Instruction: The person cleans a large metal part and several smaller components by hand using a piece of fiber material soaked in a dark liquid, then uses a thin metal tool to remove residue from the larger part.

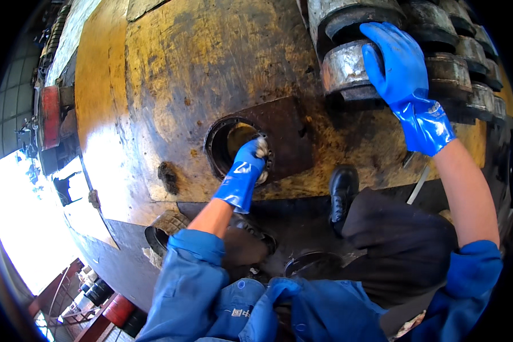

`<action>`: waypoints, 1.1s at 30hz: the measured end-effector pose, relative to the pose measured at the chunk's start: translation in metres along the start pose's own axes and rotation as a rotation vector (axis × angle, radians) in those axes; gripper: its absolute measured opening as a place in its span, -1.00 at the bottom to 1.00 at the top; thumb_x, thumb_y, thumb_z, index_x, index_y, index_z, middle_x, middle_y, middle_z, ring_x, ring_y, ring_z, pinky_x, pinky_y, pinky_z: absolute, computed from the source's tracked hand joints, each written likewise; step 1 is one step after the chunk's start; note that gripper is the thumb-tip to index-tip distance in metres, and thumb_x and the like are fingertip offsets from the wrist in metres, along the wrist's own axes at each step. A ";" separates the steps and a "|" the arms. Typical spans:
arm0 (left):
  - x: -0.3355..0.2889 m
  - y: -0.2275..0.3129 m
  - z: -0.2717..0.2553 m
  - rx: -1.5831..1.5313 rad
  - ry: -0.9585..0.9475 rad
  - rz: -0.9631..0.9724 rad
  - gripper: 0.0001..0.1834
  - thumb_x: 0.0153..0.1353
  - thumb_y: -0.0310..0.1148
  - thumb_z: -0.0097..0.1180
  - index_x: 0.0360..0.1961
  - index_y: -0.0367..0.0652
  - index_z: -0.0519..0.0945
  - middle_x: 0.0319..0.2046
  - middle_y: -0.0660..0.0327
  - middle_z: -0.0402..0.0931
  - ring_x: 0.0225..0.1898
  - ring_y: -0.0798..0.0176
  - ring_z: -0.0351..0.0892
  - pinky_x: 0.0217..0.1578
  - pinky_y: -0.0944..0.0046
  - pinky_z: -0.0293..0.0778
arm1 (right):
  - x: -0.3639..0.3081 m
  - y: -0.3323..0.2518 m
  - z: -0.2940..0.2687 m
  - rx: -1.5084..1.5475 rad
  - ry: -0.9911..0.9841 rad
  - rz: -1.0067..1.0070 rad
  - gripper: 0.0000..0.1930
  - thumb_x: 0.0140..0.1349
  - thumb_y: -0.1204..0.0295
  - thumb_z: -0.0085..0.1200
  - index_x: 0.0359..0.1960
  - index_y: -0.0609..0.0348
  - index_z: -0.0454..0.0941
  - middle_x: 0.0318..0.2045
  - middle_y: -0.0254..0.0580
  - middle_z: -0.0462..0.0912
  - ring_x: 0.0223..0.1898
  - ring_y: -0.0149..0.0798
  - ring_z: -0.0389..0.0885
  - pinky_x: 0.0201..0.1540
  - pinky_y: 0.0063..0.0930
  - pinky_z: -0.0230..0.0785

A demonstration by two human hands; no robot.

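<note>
The dark ring [212, 149] lies near the middle of the near edge of the stained yellow board [211, 68], its bore facing up, which seems to leave its inner wall within reach; it sits over the left end of a brown plate [293, 137], though whether the two are joined I cannot tell. The hands are well apart, both in blue gloves; the left hand [248, 161] is curled at the ring's right rim, perhaps to work or steady it there, with something pale at the fingers; whether it clamps the rim I cannot tell. The right hand [398, 65] lies spread over a metal cylinder [347, 71], thumb apart from the fingers, probably as a prop for the leaning body; that cylinder belongs to rows crowded toward the board's far right corner, likely grouped there to save room; a black boot [342, 194] is at the near edge, close to the ring.
</note>
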State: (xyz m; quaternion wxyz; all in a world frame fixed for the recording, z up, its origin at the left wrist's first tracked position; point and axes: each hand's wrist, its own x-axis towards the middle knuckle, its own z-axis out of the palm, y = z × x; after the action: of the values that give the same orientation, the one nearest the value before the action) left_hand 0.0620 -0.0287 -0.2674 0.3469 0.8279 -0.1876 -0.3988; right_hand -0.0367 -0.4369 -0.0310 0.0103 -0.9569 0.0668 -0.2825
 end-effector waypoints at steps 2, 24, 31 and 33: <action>-0.003 0.058 -0.025 1.001 0.099 0.885 -0.91 0.15 -0.41 0.15 -0.36 -0.08 0.69 -0.29 0.22 0.64 -0.18 0.19 0.57 -0.18 0.13 0.52 | -0.013 0.006 0.001 -0.025 -0.025 0.015 -0.67 0.31 0.30 0.17 0.04 0.17 0.64 -0.06 0.03 0.72 0.03 0.11 0.65 0.17 -0.05 0.45; -0.050 0.060 -0.068 -0.181 -0.037 -0.447 -0.76 0.28 -0.35 0.23 -0.12 -0.27 0.72 -0.37 0.09 0.70 -0.29 0.24 0.62 -0.25 0.11 0.56 | 0.003 -0.008 0.000 0.011 0.037 -0.006 -0.68 0.31 0.26 0.15 0.00 0.18 0.66 -0.08 0.05 0.72 0.01 0.10 0.66 0.15 -0.06 0.45; -0.114 0.074 -0.067 -0.530 0.067 -0.082 -0.69 0.31 -0.30 0.26 0.04 -0.17 0.64 -0.16 0.13 0.68 -0.20 0.19 0.66 -0.13 0.13 0.62 | 0.008 -0.029 -0.018 0.008 -0.032 -0.033 -0.57 0.16 0.26 0.27 0.04 0.17 0.62 0.04 0.05 0.67 0.11 0.12 0.59 0.16 -0.04 0.43; -0.103 0.058 -0.061 -1.036 0.051 -0.149 -0.65 0.32 -0.29 0.26 0.09 -0.14 0.61 -0.12 0.14 0.67 -0.17 0.18 0.67 -0.11 0.13 0.64 | 0.015 -0.097 -0.039 0.273 -0.099 -0.098 -0.44 0.15 0.15 0.29 0.13 0.23 0.56 0.11 0.11 0.63 0.24 0.15 0.53 0.30 0.01 0.35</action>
State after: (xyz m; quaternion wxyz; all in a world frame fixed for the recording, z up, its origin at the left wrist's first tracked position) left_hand 0.0451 0.0176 -0.1436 0.6860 0.5684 0.1021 -0.4426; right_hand -0.0334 -0.3420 0.0155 0.1297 -0.9615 -0.0196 -0.2416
